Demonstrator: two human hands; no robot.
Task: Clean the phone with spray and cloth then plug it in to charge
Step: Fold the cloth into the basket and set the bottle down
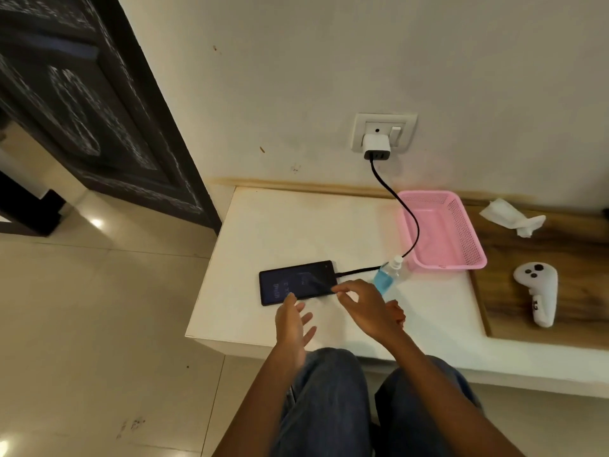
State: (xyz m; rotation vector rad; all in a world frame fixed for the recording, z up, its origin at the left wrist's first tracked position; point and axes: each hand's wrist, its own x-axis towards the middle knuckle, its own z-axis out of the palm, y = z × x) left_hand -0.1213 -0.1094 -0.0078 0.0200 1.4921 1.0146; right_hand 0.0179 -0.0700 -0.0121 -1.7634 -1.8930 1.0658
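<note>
Phone (298, 282) lies near the white surface's (296, 225) left front edge, cable (400, 206) plugged in. Both hands hover loose, holding nothing: left hand (293, 328) spread, right hand (365, 308) beside the spray bottle (389, 275).

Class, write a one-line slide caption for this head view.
Both hands, left and right, hover open by the black rectangular phone, plugged into the black charging cable.
</note>
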